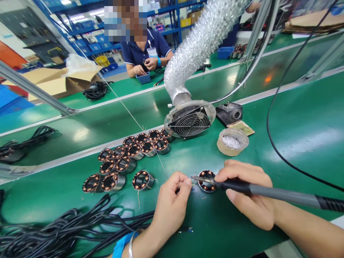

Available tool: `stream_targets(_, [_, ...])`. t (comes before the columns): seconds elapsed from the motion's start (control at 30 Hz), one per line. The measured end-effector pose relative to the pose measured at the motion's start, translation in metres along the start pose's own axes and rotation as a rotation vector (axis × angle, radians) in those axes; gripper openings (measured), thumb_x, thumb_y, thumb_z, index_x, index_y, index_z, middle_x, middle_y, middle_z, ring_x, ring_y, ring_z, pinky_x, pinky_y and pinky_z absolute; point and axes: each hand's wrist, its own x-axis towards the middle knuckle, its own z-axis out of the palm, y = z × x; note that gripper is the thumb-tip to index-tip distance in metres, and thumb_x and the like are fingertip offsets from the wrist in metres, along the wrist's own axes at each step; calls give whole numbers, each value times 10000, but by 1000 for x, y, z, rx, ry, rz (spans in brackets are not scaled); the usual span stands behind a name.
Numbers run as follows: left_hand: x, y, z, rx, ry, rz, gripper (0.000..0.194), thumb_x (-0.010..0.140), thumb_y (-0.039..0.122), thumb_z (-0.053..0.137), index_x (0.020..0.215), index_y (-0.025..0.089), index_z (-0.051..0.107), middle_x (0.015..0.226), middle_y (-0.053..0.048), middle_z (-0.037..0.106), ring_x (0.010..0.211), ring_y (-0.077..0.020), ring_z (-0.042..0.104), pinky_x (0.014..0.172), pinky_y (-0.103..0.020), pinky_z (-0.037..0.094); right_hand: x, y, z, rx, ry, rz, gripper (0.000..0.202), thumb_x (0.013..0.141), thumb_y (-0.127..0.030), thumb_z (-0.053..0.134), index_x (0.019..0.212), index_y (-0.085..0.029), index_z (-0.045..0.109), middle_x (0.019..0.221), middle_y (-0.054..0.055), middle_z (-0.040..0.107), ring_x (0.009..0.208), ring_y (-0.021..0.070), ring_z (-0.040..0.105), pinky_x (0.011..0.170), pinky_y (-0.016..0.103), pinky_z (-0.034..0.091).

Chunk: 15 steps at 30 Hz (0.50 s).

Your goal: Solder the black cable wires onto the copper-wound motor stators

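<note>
My right hand (249, 193) grips a soldering iron (231, 185), its tip pointing left over a copper-wound motor stator (206, 175) on the green bench. Thumb and forefinger of my left hand (174, 197) pinch close to that tip. A thin strand of solder wire (161, 161) comes down from above into my left hand. Something dark shows between those fingers, perhaps a cable end; most of it is hidden. Another stator (142, 180) with loose copper leads lies left of my left hand. Below the hand, a cable end with stripped wires (186, 229) rests on the bench.
Several stators (129, 152) stand in rows at the back left. Black cables (67, 229) heap at front left. A fume extractor (190, 122) with a foil duct, a tub of silvery bits (232, 142) and an iron holder (230, 113) stand behind. A co-worker (146, 52) sits opposite.
</note>
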Motion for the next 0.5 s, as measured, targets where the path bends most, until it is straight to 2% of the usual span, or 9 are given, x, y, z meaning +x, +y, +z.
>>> stream_targets(0.1, [0, 1, 0, -9, 5, 1, 305, 928, 427, 486, 730, 194, 499, 568, 65, 363, 550, -116, 311, 527, -236, 234, 0, -1, 1, -18, 2, -55, 231, 755, -148, 516, 929, -214, 654, 656, 6, 634, 511, 140, 491, 488, 281, 375])
stream_targets(0.3, [0, -1, 0, -5, 5, -2, 305, 927, 426, 487, 730, 194, 502, 572, 63, 370, 552, -117, 324, 530, -232, 241, 3, -3, 0, -8, 59, -50, 207, 764, -168, 507, 906, -204, 654, 645, 17, 632, 492, 137, 482, 464, 282, 361])
stream_targets(0.5, [0, 0, 1, 0, 17, 3, 307, 922, 431, 495, 727, 194, 511, 569, 60, 376, 548, -119, 332, 532, -233, 247, 6, -6, -3, -21, 38, -53, 197, 773, -169, 501, 897, -206, 650, 606, 5, 599, 481, 138, 485, 457, 270, 363])
